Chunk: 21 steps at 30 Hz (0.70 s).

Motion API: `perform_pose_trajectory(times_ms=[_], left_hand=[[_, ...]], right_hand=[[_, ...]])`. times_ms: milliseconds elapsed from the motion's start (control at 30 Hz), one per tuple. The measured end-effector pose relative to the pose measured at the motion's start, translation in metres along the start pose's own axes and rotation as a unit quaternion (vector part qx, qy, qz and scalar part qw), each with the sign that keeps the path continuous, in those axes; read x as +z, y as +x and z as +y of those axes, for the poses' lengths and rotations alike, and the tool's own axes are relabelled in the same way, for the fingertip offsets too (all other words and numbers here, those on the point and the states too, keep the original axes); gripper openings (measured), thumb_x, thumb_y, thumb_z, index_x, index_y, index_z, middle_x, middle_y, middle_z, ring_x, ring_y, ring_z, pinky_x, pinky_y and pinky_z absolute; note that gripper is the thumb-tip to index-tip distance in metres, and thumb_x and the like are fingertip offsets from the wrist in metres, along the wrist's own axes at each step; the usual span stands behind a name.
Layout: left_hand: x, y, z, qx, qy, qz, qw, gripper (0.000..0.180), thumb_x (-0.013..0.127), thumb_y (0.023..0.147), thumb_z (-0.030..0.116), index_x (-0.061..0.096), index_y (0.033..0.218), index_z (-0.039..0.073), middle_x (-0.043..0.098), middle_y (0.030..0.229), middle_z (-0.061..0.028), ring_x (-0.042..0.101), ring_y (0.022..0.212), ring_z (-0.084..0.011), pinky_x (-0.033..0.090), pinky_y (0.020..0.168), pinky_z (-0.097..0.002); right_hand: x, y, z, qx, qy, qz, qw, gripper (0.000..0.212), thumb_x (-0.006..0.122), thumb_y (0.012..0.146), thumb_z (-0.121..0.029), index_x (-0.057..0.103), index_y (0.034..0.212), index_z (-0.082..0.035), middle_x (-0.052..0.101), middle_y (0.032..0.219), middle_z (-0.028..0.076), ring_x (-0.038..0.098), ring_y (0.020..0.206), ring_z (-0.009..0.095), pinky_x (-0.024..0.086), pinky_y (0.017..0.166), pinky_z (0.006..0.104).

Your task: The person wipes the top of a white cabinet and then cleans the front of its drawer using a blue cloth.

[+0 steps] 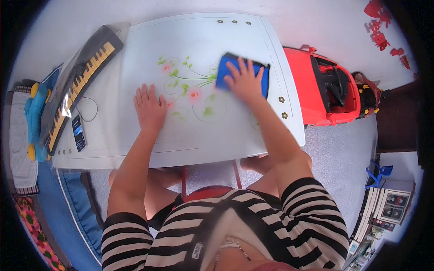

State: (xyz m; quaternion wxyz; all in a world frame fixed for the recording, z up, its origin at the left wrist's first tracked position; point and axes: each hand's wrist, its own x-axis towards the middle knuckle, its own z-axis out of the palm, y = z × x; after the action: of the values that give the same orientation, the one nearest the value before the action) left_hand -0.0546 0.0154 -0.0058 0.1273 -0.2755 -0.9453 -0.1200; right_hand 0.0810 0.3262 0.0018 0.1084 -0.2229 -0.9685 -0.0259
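Observation:
My right hand [247, 83] presses flat, fingers spread, on a blue flat cloth-like piece with dark edging [224, 72] at the right side of the white table [203, 142]. Whether it is a folded cloth or a pouch I cannot tell. Palm down on the bare tabletop, left of the printed pink flowers and green leaves, rests my left hand [150, 107]. Its fingers are stretched out and hold nothing.
On the table's left lie a keyboard piano [83, 81] in clear plastic and a phone [78, 133]. A blue inflatable-looking item [35, 115] is beyond that edge. A red toy car [312, 86] stands against the right side, with a blue sofa [77, 194] at lower left.

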Motion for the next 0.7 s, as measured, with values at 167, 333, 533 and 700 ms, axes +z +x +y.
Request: perform_pose_trajectory(times_ms=[167, 333, 533, 700], left_hand=[[0.006, 0.002, -0.002, 0.000, -0.015, 0.013, 1.000, 0.053, 0.052, 0.100, 0.032, 0.047, 0.145, 0.004, 0.039, 0.156, -0.0212, 0.031, 0.147, -0.0399, 0.020, 0.123, -0.0527], [0.003, 0.003, 0.001, -0.004, -0.009, 0.013, 1.000, 0.053, 0.053, 0.100, 0.032, 0.049, 0.143, 0.003, 0.040, 0.154, -0.0205, 0.032, 0.146, -0.0392, 0.022, 0.122, -0.0519], [0.012, 0.003, -0.002, 0.002, -0.021, 0.035, 0.999, 0.052, 0.054, 0.099, 0.030, 0.049, 0.143, 0.003, 0.041, 0.154, -0.0213, 0.033, 0.145, -0.0405, 0.023, 0.121, -0.0532], [0.007, 0.001, -0.003, 0.009, -0.010, 0.033, 0.999, 0.052, 0.054, 0.099, 0.030, 0.047, 0.143, 0.003, 0.040, 0.154, -0.0224, 0.032, 0.145, -0.0421, 0.022, 0.122, -0.0541]], right_hand=[[-0.043, -0.110, -0.032, -0.071, 0.058, -0.031, 0.995, 0.059, 0.053, 0.098, -0.054, 0.048, 0.151, -0.029, 0.031, 0.163, 0.012, 0.021, 0.152, 0.039, 0.009, 0.114, 0.0748], [-0.080, -0.194, -0.024, -0.065, 0.050, -0.098, 0.992, 0.060, 0.055, 0.096, -0.052, 0.046, 0.152, -0.029, 0.028, 0.164, 0.013, 0.016, 0.154, 0.038, 0.006, 0.116, 0.0733], [-0.074, -0.180, 0.020, 0.003, 0.006, -0.099, 0.995, 0.060, 0.057, 0.096, -0.048, 0.045, 0.152, -0.030, 0.025, 0.166, 0.012, 0.017, 0.154, 0.038, 0.007, 0.116, 0.0735], [-0.043, -0.110, 0.063, 0.022, -0.043, -0.036, 0.998, 0.059, 0.051, 0.098, -0.054, 0.042, 0.152, -0.031, 0.028, 0.165, 0.010, 0.022, 0.152, 0.037, 0.014, 0.114, 0.0731]])
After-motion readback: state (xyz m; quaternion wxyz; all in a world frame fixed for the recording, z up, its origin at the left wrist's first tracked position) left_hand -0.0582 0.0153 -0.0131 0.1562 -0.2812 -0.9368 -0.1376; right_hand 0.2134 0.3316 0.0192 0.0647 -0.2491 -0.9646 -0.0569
